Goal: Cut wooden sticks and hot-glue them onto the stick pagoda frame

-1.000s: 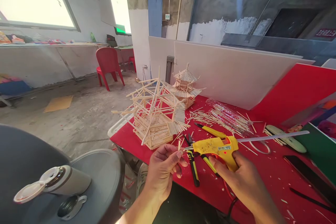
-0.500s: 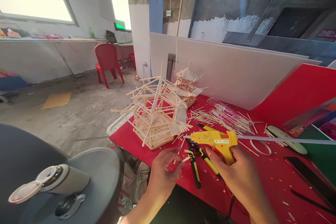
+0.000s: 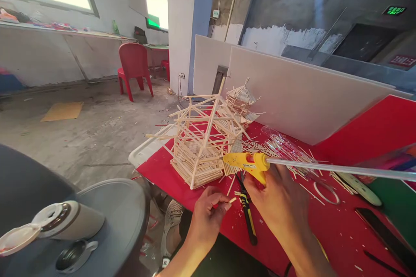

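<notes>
My right hand (image 3: 276, 194) is closed round the handle of a yellow hot glue gun (image 3: 245, 162), a long clear glue stick (image 3: 325, 166) running out of its back. The gun's nozzle points left, at the lower right side of a stick-built pavilion model (image 3: 201, 143); whether it touches cannot be told. Between the thumb and fingers of my left hand (image 3: 209, 212) is a short wooden stick (image 3: 232, 200), in front of the model. Yellow-and-black pliers (image 3: 247, 216) lie on the red table (image 3: 282, 242) between my hands, their upper part partly covered.
Behind the model stands a smaller stick tower (image 3: 240, 99). Loose sticks (image 3: 276, 143) in clear plastic lie at the back right, near a phone (image 3: 383, 225). On the left, a grey round stool (image 3: 126, 207) bears a white open-lidded bottle (image 3: 78, 220). White boards (image 3: 286, 91) line the table's back.
My right hand has moved the glue gun left and up, bringing its nozzle to the model. My left hand keeps its stick and has shifted slightly right. The view has turned a little.
</notes>
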Demonstrator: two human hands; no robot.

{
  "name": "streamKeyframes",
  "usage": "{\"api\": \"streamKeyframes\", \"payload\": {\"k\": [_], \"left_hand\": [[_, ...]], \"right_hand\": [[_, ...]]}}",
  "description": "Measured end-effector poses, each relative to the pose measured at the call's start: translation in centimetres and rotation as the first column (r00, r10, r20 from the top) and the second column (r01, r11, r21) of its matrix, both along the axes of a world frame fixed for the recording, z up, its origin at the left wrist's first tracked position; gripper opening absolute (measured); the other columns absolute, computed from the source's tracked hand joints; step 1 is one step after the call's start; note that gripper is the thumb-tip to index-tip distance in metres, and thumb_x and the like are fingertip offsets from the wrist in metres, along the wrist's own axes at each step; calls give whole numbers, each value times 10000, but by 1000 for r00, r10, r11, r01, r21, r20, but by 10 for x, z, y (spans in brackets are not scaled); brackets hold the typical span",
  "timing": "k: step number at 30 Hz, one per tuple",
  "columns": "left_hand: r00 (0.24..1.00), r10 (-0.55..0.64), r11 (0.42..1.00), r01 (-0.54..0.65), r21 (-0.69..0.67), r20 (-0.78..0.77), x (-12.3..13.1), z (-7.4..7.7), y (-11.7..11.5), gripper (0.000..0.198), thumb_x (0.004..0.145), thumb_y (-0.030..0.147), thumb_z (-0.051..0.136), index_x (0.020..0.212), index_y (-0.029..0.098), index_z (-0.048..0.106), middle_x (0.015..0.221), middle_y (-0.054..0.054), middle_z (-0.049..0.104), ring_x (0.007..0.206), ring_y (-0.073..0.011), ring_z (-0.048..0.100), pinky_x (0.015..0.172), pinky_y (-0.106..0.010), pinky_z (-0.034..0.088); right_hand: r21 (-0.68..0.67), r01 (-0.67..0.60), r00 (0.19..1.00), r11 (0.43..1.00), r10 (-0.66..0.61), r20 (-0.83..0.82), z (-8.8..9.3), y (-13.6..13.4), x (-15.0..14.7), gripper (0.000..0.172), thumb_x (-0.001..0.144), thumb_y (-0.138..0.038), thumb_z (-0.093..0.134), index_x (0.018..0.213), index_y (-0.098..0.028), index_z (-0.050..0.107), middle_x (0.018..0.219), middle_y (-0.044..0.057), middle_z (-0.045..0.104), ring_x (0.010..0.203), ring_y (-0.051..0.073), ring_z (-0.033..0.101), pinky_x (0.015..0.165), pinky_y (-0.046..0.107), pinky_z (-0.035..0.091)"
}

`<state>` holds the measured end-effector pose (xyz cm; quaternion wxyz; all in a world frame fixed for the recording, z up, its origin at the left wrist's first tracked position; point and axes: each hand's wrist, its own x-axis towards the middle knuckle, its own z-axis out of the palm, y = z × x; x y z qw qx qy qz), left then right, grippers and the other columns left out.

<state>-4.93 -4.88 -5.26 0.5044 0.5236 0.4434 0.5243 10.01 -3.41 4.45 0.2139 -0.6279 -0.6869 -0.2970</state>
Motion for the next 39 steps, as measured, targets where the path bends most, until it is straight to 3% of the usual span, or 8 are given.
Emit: {"api": "streamKeyframes", "payload": {"k": [3, 6, 8, 14, 18, 31, 39], "left_hand": [[985, 49, 993, -30, -116, 163, -3, -1, 4, 146, 758, 322, 746, 700, 189, 742, 676, -25, 594, 625, -148, 553, 576, -236, 442], [948, 92, 953, 5, -303, 303, -5, 0, 7, 276, 687, 420, 800, 739, 161, 721, 544, 5, 561, 492, -119, 522, 427, -199, 377], [927, 122, 935, 13, -356, 355, -7, 4, 7, 343, 654, 454, 820, 764, 149, 706, 509, 13, 566, 459, -108, 522, 391, -177, 350], [901, 91, 926, 79, -368, 423, -10, 15, 6, 377, 695, 480, 785, 815, 143, 666, 625, -11, 660, 426, -90, 556, 358, -164, 346], [893, 86, 925, 93, -368, 442, -12, 18, 6, 380, 694, 472, 788, 817, 138, 656, 602, -11, 658, 427, -99, 568, 360, -168, 357], [889, 111, 933, 61, -355, 444, -13, 14, 9, 346, 693, 426, 799, 813, 124, 679, 615, -16, 660, 459, -101, 583, 382, -177, 363], [889, 135, 928, 41, -370, 437, -14, 14, 9, 348, 683, 424, 806, 807, 124, 681, 616, -17, 662, 456, -96, 576, 384, -174, 361]], "right_hand": [[-10, 25, 999, 1000, -24, 41, -1, -1, -3, 226, 856, -324, 531, 990, -185, 649, 846, 50, 657, 556, 160, 566, 463, 278, 332], [14, 40, 993, 999, -41, 108, -1, -3, -5, 255, 859, -335, 538, 1028, -176, 642, 853, 53, 653, 547, 155, 559, 464, 274, 325], [30, 52, 987, 998, -56, 149, 0, -4, -5, 278, 865, -354, 535, 1045, -168, 636, 884, 64, 657, 552, 152, 556, 460, 269, 317], [21, 87, 980, 996, -89, 177, 1, -5, -6, 276, 887, -377, 507, 999, -161, 637, 824, 60, 636, 540, 151, 537, 463, 265, 306], [1, 99, 976, 995, -97, 194, 0, -5, -7, 278, 891, -372, 503, 1019, -158, 626, 901, 75, 645, 532, 134, 536, 448, 257, 278], [0, 97, 971, 995, -95, 217, 2, -6, -8, 258, 894, -362, 497, 994, -156, 615, 886, 45, 646, 556, 130, 582, 452, 246, 313], [25, 80, 974, 996, -83, 212, 0, -8, -4, 265, 902, -360, 470, 983, -164, 627, 862, 50, 649, 528, 120, 542, 455, 251, 294]]}}
